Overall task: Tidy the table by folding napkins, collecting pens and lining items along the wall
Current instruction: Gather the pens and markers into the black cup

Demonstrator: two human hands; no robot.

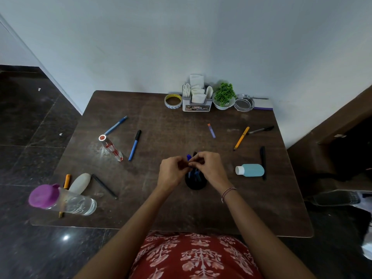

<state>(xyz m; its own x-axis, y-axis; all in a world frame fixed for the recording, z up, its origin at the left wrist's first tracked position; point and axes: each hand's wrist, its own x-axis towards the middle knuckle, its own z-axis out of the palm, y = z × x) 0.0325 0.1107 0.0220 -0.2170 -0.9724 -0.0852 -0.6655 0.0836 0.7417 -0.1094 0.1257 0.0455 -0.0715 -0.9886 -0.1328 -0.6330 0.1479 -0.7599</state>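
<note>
Hands meet above a black pen holder (195,185) on the worktop (161,198). Left hand (173,172) and right hand (209,168) together pinch something small; what is unclear. Pens lie scattered around

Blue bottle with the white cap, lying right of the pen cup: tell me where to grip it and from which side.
Take the blue bottle across its flat body, coming from above with the right hand. It lies on its side, cap pointing left, so the broad middle gives the steadiest grip. A black pen lies close along its right end; keep the fingers off that end.
</note>
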